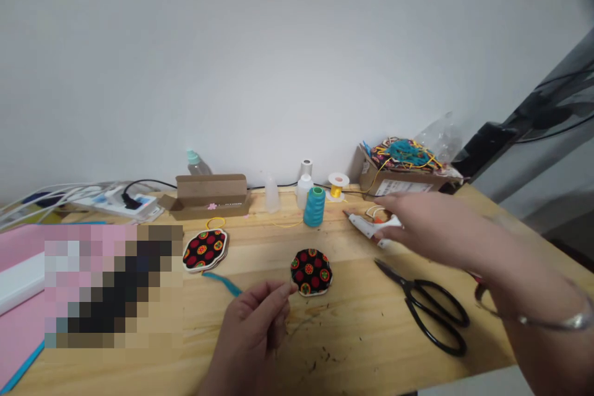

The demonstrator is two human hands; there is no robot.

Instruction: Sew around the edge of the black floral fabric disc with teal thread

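Note:
My left hand [257, 318] is closed, its thumb and finger pinching the left edge of a scalloped fabric patch [310, 271], black with red and orange flowers and a pale rim. A teal strip [223, 281] runs from behind that hand toward a stack of similar patches [205, 249] on the left. Over to the right, my right hand [413, 223] has its fingers around a white glue gun [364, 226], whose nozzle points left; part of the gun is hidden by the hand. Black-handled scissors [422, 306] lie below my right forearm.
A teal thread cone [314, 207], a white bottle [304, 190] and a yellow thread spool [337, 187] stand toward the wall. An open brown box [211, 198] sits left of them, a scrap-filled carton [408, 179] at the back right. Cables and a power strip [139, 205] lie far left.

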